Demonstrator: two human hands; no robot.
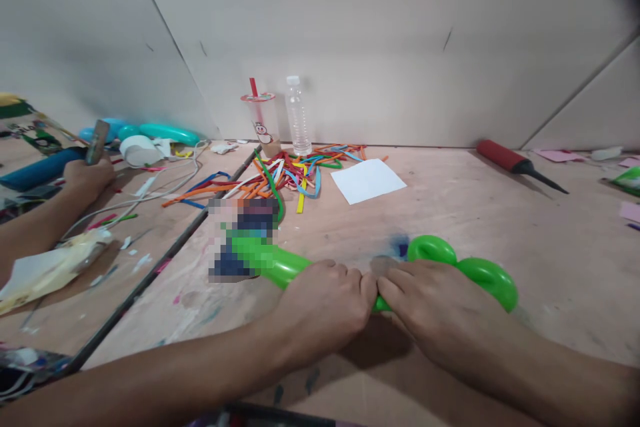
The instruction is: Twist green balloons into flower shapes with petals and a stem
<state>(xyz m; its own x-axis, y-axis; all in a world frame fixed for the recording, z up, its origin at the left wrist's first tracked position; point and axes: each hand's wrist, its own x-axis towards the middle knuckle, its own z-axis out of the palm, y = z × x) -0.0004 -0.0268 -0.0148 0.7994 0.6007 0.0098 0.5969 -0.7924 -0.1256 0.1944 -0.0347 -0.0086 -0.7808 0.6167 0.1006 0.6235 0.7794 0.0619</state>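
A long green modelling balloon (286, 266) stretches across both hands above the table. My left hand (330, 303) is closed around its straight part, which sticks out to the left over a pixelated dark patch. Close beside it, my right hand (435, 300) grips the same balloon, its fingers wrapped round it. Twisted rounded loops of the balloon bulge out beyond the right hand. Only a small bit of green shows between the two fists; the grip points themselves are hidden by the fingers.
Uninflated balloons (300, 177) lie heaped near a clear bottle (299, 117) and a lidded cup (264, 123). White paper (369, 181) and a red hand pump (505, 157) lie further right. At left, another person's hand (93, 173) holds a phone-like object.
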